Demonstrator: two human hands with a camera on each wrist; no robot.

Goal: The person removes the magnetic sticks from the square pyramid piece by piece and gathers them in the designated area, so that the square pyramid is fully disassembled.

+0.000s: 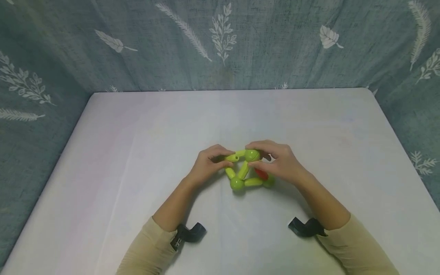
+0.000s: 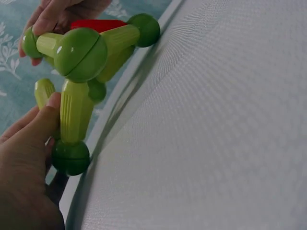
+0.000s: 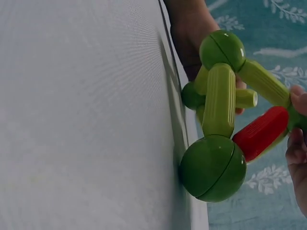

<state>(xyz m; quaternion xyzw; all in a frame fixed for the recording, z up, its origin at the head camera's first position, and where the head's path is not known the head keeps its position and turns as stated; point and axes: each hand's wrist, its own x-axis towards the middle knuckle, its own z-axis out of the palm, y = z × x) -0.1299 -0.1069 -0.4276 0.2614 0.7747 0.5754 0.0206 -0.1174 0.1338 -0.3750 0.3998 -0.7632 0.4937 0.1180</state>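
The toy [image 1: 245, 170], a frame of green rods and balls with one red rod [image 1: 262, 174], sat at the middle of the table [image 1: 137, 152]. The left hand [image 1: 206, 165] pinched its left side; the right hand [image 1: 280, 162] gripped its top ball [image 1: 252, 155].

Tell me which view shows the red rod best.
Right wrist: the red rod runs unobstructed from the big green ball toward the right hand. Left wrist shows only its top edge; head shows a sliver under that hand.
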